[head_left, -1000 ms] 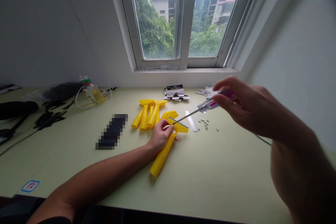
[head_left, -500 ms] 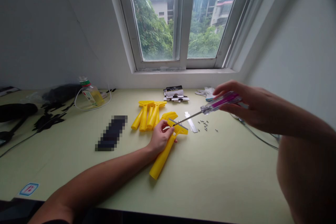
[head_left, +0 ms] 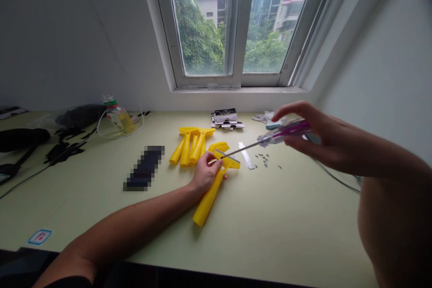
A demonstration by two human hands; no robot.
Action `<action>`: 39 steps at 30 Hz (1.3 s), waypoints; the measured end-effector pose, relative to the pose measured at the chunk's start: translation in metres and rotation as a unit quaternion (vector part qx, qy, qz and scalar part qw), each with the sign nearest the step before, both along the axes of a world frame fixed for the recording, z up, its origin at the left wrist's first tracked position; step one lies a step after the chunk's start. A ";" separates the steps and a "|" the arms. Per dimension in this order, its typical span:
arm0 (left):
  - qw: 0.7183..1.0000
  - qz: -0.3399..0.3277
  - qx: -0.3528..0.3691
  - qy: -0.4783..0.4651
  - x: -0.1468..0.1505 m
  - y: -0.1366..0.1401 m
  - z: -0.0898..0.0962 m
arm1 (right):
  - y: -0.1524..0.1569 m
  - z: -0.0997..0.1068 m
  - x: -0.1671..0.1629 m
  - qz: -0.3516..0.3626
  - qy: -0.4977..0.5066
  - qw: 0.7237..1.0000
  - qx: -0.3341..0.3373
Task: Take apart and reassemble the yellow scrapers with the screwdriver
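Note:
My left hand [head_left: 205, 172] is closed around the neck of a yellow scraper [head_left: 208, 201], just below its wide head. A thin metal blade edge shows along the head. In my right hand [head_left: 313, 137] is a screwdriver [head_left: 281, 134] with a clear and purple handle, gripped between thumb and fingers. Its tip meets the scraper head close to my left thumb. Several more yellow scrapers [head_left: 185, 146] lie behind my left hand. Loose blades [head_left: 246, 156] rest right of the scraper head, and several small screws [head_left: 265, 160] are scattered beside them.
Small black and white boxes [head_left: 225, 117] stand under the window, near white gloves [head_left: 268, 118]. A bottle of yellow liquid [head_left: 119, 119] is at the back left, by black items [head_left: 65, 148]. A pixelated dark object [head_left: 145, 168] lies left of my forearm. A cable [head_left: 337, 180] runs at right.
The view has tilted slightly. The screwdriver's tip stays at the scraper head while my right fingers have shifted a little on its handle. My left hand keeps its hold.

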State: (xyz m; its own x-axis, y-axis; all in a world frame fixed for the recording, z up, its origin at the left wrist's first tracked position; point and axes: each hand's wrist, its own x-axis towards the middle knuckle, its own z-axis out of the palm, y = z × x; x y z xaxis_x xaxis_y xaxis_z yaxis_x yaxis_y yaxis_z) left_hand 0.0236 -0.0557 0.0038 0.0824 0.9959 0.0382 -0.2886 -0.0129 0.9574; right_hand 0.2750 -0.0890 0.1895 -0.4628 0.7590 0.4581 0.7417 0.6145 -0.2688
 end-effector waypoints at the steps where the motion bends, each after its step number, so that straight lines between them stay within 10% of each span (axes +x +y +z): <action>1: 1.000 -0.006 -0.001 0.001 0.000 0.000 0.000 | -0.002 0.000 -0.001 0.006 -0.007 1.000 0.005; 19: 1.000 0.005 -0.002 0.015 0.001 0.000 0.000 | -0.003 0.005 -0.003 0.047 -0.028 0.994 0.094; 24: 1.000 -0.008 0.016 0.010 0.001 0.001 0.001 | -0.009 0.016 0.027 0.085 0.093 0.992 0.012; 28: 1.000 -0.013 0.010 0.010 0.001 -0.001 0.006 | 0.001 0.017 0.052 -0.027 0.169 0.985 -0.001; 35: 0.999 -0.051 -0.002 -0.011 -0.001 -0.005 0.008 | 0.083 -0.025 0.077 -0.246 -0.077 0.956 -0.139; 39: 0.998 -0.054 -0.008 -0.018 0.000 -0.005 0.007 | 0.105 -0.056 0.092 -0.170 -0.121 0.940 -0.270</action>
